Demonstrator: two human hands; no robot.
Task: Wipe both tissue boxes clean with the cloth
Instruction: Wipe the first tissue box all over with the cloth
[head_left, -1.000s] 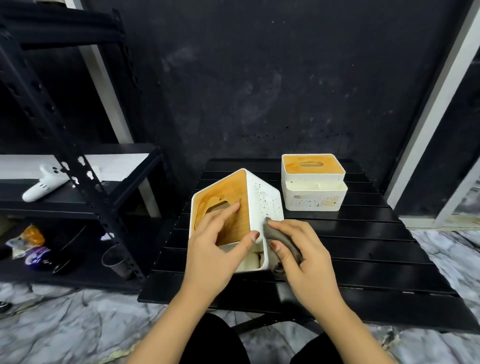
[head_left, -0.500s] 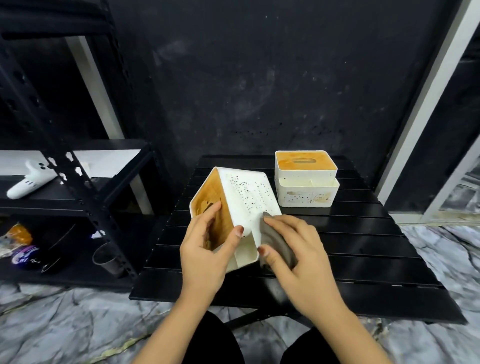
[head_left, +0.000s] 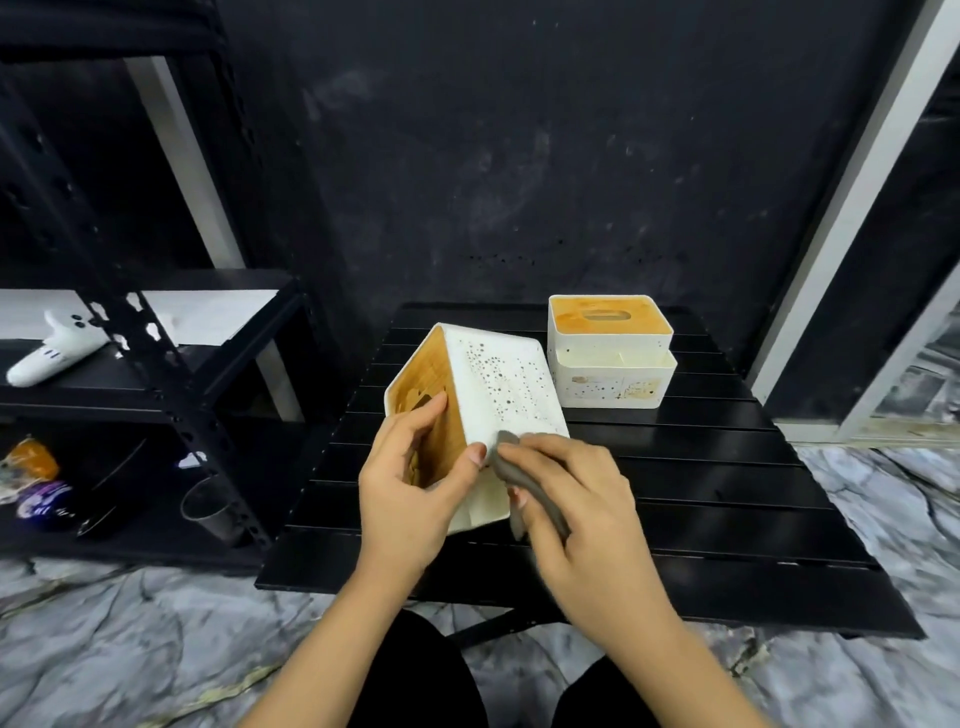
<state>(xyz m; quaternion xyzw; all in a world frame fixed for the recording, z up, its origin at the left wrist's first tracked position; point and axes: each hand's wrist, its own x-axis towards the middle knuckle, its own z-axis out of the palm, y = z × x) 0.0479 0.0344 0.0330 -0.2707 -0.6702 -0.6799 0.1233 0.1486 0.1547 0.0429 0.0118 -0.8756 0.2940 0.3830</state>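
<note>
Slippage is the chief risk: the near tissue box (head_left: 483, 415) is tipped on one edge on the black slatted bench (head_left: 701, 499), its wooden lid turned toward nine o'clock and its speckled white side facing up. Only the left hand (head_left: 410, 493) steadies it, fingers curled onto the lid and thumb hooked over the near corner. A hard push from the cloth could, I judge, roll the box over or skid it toward the bench's near edge at six o'clock.

Shelving, the largest thing nearby, stands at nine o'clock: a black metal rack (head_left: 156, 364) carrying a white handheld device (head_left: 49, 351), with a metal cup (head_left: 210, 506) and some wrapped packets lower down. It is well apart from the work and blocks nothing.

At one o'clock from the tilted box, close beside it, sits the second tissue box (head_left: 610, 353), upright and stained along its front. A long outward stroke might nudge it; that is the only thing in the way.

Smallest is the grey cloth (head_left: 524, 478), bunched in the grip of the right hand (head_left: 576, 509), whose fingers pinch it against the box's lower right corner. Most speckles on that side look unwiped, so much of the task seems left.
</note>
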